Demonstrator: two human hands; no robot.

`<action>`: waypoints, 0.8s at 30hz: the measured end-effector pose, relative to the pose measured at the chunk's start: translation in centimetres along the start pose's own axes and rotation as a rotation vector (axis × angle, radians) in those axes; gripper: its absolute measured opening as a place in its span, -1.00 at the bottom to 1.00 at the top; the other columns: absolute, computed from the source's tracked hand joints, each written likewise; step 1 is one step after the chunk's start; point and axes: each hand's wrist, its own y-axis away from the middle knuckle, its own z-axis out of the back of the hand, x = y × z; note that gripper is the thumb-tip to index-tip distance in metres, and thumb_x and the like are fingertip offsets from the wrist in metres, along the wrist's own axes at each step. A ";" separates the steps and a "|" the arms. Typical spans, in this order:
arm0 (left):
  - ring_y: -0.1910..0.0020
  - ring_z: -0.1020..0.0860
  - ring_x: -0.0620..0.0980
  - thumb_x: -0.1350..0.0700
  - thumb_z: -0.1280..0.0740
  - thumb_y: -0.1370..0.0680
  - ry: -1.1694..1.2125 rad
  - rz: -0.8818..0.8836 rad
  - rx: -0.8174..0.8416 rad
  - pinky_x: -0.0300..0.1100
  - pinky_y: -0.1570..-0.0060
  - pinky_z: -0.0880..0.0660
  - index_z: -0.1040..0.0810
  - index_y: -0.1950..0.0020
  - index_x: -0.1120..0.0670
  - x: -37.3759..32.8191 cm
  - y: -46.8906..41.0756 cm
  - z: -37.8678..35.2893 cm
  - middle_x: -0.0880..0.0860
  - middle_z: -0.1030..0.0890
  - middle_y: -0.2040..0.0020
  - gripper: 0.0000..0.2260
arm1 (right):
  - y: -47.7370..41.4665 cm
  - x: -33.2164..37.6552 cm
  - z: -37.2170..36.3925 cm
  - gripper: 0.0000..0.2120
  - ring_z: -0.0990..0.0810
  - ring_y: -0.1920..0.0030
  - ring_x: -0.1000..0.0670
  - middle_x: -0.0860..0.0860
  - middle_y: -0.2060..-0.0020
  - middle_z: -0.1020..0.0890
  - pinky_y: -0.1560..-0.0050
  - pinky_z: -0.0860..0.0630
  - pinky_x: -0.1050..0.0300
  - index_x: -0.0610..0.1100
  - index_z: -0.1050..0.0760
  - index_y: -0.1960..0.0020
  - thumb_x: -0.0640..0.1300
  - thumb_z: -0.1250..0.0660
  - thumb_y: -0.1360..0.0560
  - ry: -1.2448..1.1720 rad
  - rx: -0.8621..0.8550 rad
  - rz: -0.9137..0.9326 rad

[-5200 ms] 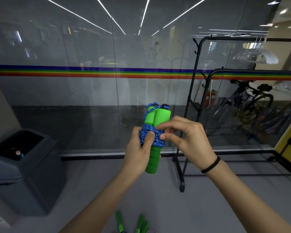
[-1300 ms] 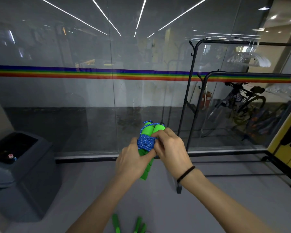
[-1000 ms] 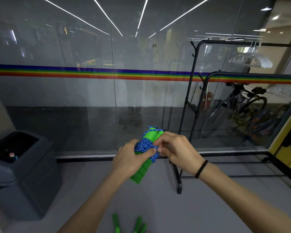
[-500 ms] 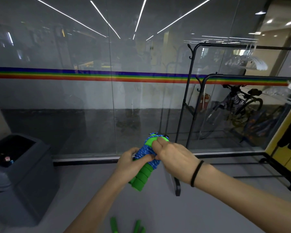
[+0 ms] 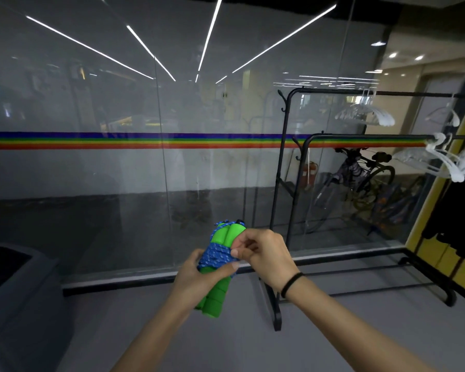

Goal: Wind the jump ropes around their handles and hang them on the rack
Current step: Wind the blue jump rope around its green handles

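Two green foam jump-rope handles [image 5: 217,294] lie side by side in front of me, bound by a wrap of blue speckled rope [image 5: 215,255]. My left hand [image 5: 196,275] grips the handles around their middle, thumb pressed on the wrap. My right hand [image 5: 263,253] pinches the rope at the right side of the wrap. The black clothes rack [image 5: 282,167] stands just right of my hands, against the glass wall.
White plastic hangers [image 5: 448,162] hang on the rack's lower bar at the right. A dark grey bin [image 5: 19,299] stands at the left. A glass wall with a rainbow stripe [image 5: 134,140] runs across ahead; a bicycle [image 5: 360,178] stands behind it.
My view has tilted up, so the green handles on the floor have left the frame. My hands have kept working the rope on the bundle, which tilted and is now more upright.
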 end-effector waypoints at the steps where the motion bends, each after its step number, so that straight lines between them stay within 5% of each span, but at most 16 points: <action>1: 0.23 -0.64 0.07 -0.12 -0.58 0.02 0.011 0.001 0.005 0.14 0.05 -0.60 -0.54 0.05 0.06 0.0 -0.1 -0.1 0.10 -0.69 0.15 -0.39 | -0.2 0.0 0.1 -0.98 -0.56 0.30 0.10 -0.03 0.31 -0.64 0.23 -0.45 0.36 -0.16 -0.61 0.22 -0.22 -0.43 -0.38 -0.009 -0.020 0.000; 4: 0.29 -0.61 0.06 -0.01 -0.61 0.12 0.054 -0.011 0.026 0.10 0.12 -0.62 -0.52 0.01 0.12 0.0 -1.0 -0.4 0.13 -0.68 0.19 -0.28 | -0.7 0.1 0.1 -0.90 -0.51 0.35 0.20 0.03 0.37 -0.60 0.27 -0.39 0.43 -0.08 -0.57 0.25 -0.26 -0.39 -0.39 -0.037 -0.093 0.022; 7: 0.42 -0.58 0.05 0.15 -0.57 0.08 0.125 -0.041 0.040 -0.14 0.42 -0.56 -0.53 0.02 0.16 -0.7 -1.8 -0.5 0.10 -0.66 0.33 -0.35 | -1.5 0.2 -0.2 -0.79 -0.47 0.39 0.34 0.19 0.44 -0.46 0.34 -0.28 0.52 0.00 -0.44 0.25 -0.30 -0.30 -0.42 -0.025 -0.184 0.059; 10: 0.51 -0.55 0.04 0.16 -0.53 0.11 0.224 -0.062 0.044 -0.19 0.49 -0.51 -0.53 0.03 0.17 -1.4 -2.3 -0.5 0.09 -0.63 0.41 -0.34 | -2.7 -0.4 -0.1 -0.74 -0.44 0.38 0.24 0.19 0.42 -0.43 0.32 -0.28 0.49 -0.01 -0.36 0.27 -0.33 -0.22 -0.46 -0.062 -0.296 0.015; 12: 0.55 -0.53 0.00 0.11 -0.51 0.14 0.291 -0.047 0.065 -0.23 0.53 -0.49 -0.53 0.07 0.18 -1.9 -2.2 -0.2 0.07 -0.61 0.45 -0.35 | -3.6 -1.3 0.7 -0.72 -0.53 0.29 0.02 0.10 0.39 -0.48 0.23 -0.43 0.28 0.00 -0.36 0.29 -0.34 -0.21 -0.47 -0.161 -0.364 -0.080; 15: 0.59 -0.52 -0.05 0.24 -0.49 -0.01 0.359 -0.007 0.134 -0.30 0.60 -0.44 -0.51 0.08 0.21 -2.6 -2.4 0.1 0.04 -0.57 0.52 -0.50 | -4.3 -2.3 1.3 -0.71 -0.54 0.31 -0.02 0.01 0.32 -0.51 0.29 -0.53 0.20 0.00 -0.40 0.30 -0.32 -0.22 -0.50 -0.313 -0.384 -0.170; 20: 0.45 -0.61 0.02 0.11 -0.53 0.04 0.376 0.032 0.211 -0.22 0.44 -0.56 -0.55 0.05 0.21 -2.8 -3.4 -0.2 0.10 -0.64 0.38 -0.42 | -4.0 -2.3 0.7 -0.77 -0.49 0.24 0.00 0.04 0.28 -0.52 0.17 -0.49 0.05 -0.03 -0.38 0.22 -0.28 -0.17 -0.54 -0.390 -0.336 -0.062; 24: 0.29 -0.58 0.05 -0.06 -0.45 0.03 0.112 -0.031 0.163 -0.14 0.20 -0.49 -0.59 0.11 0.12 -2.9 -4.3 -1.2 0.11 -0.64 0.26 -0.46 | -4.1 -1.3 -0.3 -0.76 -0.47 0.37 0.08 0.01 0.38 -0.49 0.25 -0.47 0.07 -0.05 -0.38 0.23 -0.32 -0.17 -0.54 -0.451 -0.323 -0.041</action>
